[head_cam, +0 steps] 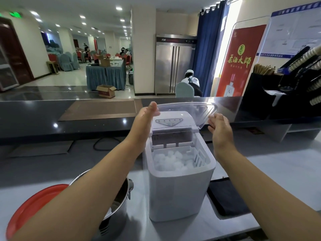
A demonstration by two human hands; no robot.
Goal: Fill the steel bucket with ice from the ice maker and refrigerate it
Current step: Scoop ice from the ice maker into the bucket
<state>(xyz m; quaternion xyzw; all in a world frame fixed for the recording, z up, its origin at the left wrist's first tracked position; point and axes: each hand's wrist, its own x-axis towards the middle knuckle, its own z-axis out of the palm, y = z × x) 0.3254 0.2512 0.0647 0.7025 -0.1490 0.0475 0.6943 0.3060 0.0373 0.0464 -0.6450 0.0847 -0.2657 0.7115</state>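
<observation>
The white ice maker (180,185) stands on the counter in front of me, its basket full of ice cubes (172,160). Its clear lid (187,110) is tipped up and back. My left hand (145,115) grips the lid's left edge, thumb on top. My right hand (218,124) is at the lid's right corner, fingers apart and just touching it. The steel bucket (121,197) sits at the lower left beside the ice maker, mostly hidden by my left forearm. A steel two-door refrigerator (173,63) stands across the room.
A red round tray (34,202) lies left of the bucket. A folded black cloth (227,195) lies right of the ice maker. A raised dark bar ledge (52,115) runs behind. A black cup and stirrer rack (284,87) stands at the right. People sit in the far hall.
</observation>
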